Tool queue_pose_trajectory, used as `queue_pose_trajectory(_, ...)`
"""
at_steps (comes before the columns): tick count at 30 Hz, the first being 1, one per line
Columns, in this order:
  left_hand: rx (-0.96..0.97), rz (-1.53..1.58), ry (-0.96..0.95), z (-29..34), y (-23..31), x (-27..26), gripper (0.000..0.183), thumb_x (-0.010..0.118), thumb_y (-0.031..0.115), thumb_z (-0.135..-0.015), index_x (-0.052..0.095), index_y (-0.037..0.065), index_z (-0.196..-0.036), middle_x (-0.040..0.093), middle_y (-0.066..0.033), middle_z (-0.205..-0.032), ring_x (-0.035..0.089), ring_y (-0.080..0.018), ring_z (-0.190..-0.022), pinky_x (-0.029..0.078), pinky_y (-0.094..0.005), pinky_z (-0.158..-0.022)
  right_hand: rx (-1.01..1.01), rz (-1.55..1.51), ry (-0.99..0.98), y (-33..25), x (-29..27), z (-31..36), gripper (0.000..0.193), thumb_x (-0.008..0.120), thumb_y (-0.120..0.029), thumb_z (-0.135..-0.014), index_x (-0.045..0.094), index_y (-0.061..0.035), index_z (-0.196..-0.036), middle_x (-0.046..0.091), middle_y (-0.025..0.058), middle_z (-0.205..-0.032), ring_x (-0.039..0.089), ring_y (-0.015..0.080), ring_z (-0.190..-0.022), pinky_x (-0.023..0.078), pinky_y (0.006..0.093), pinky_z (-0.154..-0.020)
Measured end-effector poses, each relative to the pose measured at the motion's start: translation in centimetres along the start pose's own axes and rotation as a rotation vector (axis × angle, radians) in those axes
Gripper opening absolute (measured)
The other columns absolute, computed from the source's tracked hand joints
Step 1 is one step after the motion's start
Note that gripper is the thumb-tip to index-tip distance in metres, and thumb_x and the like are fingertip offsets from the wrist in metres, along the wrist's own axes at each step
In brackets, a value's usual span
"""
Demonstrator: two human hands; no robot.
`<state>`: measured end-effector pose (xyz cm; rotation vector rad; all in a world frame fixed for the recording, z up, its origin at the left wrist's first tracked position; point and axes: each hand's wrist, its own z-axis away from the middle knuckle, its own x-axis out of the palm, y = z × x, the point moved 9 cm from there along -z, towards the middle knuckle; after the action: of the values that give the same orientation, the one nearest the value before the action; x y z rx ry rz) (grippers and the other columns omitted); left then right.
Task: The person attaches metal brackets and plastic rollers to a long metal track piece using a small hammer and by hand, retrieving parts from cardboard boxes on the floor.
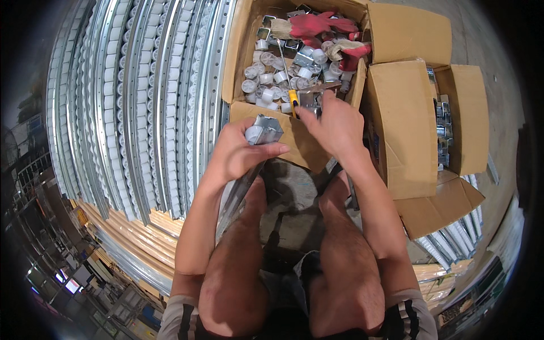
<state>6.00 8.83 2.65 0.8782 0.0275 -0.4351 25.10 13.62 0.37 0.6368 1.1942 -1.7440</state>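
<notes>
My left hand (241,150) grips the top end of a long grey metal rail (245,181) that slants down between my knees. A white plastic roller (253,134) sits in the rail's open end by my thumb. My right hand (334,126) is closed on a small shiny metal bracket (310,100) at the front edge of an open cardboard box (238,62). Several white rollers (266,79) and metal brackets lie in the box. A screwdriver (288,79) with a yellow handle rests among them.
Red and white work gloves (326,28) lie at the back of the box. A second cardboard box (470,119) on the right holds metal parts. Long metal rails (141,113) fitted with white rollers are stacked at left, above wooden slats (136,235).
</notes>
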Motion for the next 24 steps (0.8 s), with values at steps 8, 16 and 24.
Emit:
queue_pose_trajectory(8,-0.081,0.159,-0.043,-2.8,-3.3,-1.0,0.032,0.088,0.022,-0.08,0.071,0.0,-0.094,0.067,-0.0011,-0.08,0.06,-0.0075,-0.072,0.049,-0.0258,-0.065,-0.246,0.181,0.176,0.3,2.4,2.1,0.04,0.074,-0.035,-0.087,0.064,0.0013,-0.102,0.06,0.0178,-0.104,0.06,0.0353,-0.102,0.052,0.0467,-0.082)
queue_pose_trajectory(16,-0.032,0.024,0.009,-3.5,-3.9,-1.2,0.055,0.089,0.027,-0.075,0.063,-0.003,-0.113,0.069,-0.0059,-0.098,0.063,-0.0124,-0.081,0.053,-0.0291,-0.075,-0.096,0.247,0.084,2.9,3.3,5.9,0.04,0.066,-0.003,-0.083,0.055,0.0081,-0.119,0.054,0.0207,-0.117,0.063,0.0378,-0.096,0.059,0.0478,-0.077)
queue_pose_trajectory(24,0.015,-0.188,0.051,-5.1,-5.9,-1.8,0.051,0.083,0.025,-0.072,0.064,-0.005,-0.109,0.068,-0.0087,-0.088,0.063,-0.0139,-0.077,0.053,-0.031,-0.071,0.116,-0.541,0.11,5.0,0.0,4.9,0.034,0.066,-0.01,-0.094,0.055,0.0044,-0.122,0.06,0.0136,-0.087,0.064,0.0235,-0.07,0.053,0.0356,-0.065)
